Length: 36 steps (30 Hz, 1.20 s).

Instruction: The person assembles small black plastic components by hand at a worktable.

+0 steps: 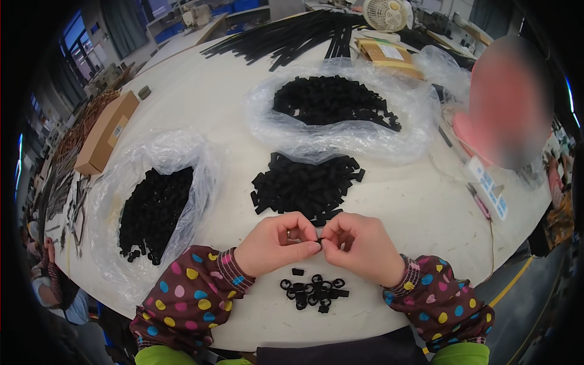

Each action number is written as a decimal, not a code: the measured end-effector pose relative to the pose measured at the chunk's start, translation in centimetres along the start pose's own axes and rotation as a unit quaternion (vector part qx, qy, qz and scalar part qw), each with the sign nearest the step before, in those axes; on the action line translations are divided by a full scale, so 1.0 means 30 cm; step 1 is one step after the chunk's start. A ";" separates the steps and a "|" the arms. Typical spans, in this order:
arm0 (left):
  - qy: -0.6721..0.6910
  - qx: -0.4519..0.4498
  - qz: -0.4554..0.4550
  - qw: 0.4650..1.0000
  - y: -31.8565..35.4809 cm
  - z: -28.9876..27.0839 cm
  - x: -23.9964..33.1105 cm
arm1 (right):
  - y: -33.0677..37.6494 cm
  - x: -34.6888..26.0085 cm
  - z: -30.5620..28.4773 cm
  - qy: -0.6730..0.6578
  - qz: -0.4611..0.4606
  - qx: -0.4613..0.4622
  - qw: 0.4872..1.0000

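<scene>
My left hand [275, 245] and my right hand [359, 246] meet over the middle of the table, fingertips pinched together. Between them is a small black piece [320, 241], mostly covered by the fingers; its exact kind cannot be made out. Just beyond the hands lies a heap of short black tube-like pieces [307, 185]. Closer to me, below the hands, is a small cluster of black ring-shaped pieces [313, 291]. A single short black piece [297, 272] lies slightly apart from that cluster.
Clear plastic bags of black pieces lie open at left [204, 176] and farther back [420, 131]. Long black strips [286, 36] cross the far table, near a fan [387, 14]. A cardboard box [106, 134] stands left; a white power strip [488, 190] lies right.
</scene>
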<state>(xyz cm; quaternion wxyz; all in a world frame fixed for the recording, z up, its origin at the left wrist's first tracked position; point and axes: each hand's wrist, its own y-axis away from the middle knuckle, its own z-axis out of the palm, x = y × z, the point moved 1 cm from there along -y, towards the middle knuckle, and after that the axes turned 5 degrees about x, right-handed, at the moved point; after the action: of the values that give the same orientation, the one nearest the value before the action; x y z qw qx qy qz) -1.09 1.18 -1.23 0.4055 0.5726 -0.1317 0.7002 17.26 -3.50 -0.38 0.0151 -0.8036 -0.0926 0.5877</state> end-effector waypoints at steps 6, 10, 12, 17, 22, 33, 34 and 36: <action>-0.245 0.133 0.246 0.928 0.000 0.072 0.021 | 0.012 -0.024 0.007 0.183 -0.094 0.145 0.968; -0.259 0.176 0.287 0.905 0.009 0.069 0.009 | 0.015 -0.030 0.023 0.180 -0.185 0.181 0.949; -0.176 0.198 0.244 0.933 0.011 0.049 0.015 | 0.014 -0.035 0.020 0.133 -0.178 0.154 0.963; -0.176 0.140 0.220 0.949 0.026 0.020 0.032 | -0.002 -0.034 -0.024 -0.108 0.050 0.022 0.993; -0.195 0.086 0.213 0.954 0.016 0.009 0.027 | -0.014 -0.019 -0.041 -0.113 0.092 -0.046 0.988; -0.479 0.167 0.360 0.783 0.026 0.045 0.049 | -0.020 -0.020 -0.017 0.051 -0.085 -0.016 0.995; -0.448 0.160 0.331 0.815 0.027 0.046 0.049 | -0.020 -0.023 -0.022 0.054 -0.091 -0.035 0.994; -0.381 0.158 0.280 0.867 0.036 0.056 0.059 | -0.017 -0.026 -0.028 0.018 -0.078 -0.048 0.996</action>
<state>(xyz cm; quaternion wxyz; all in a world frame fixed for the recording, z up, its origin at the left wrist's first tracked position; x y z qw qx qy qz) -0.72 0.14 1.19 0.0144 0.7904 -0.3183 0.5232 17.76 -3.05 0.68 0.0241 -0.8041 -0.1825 0.5654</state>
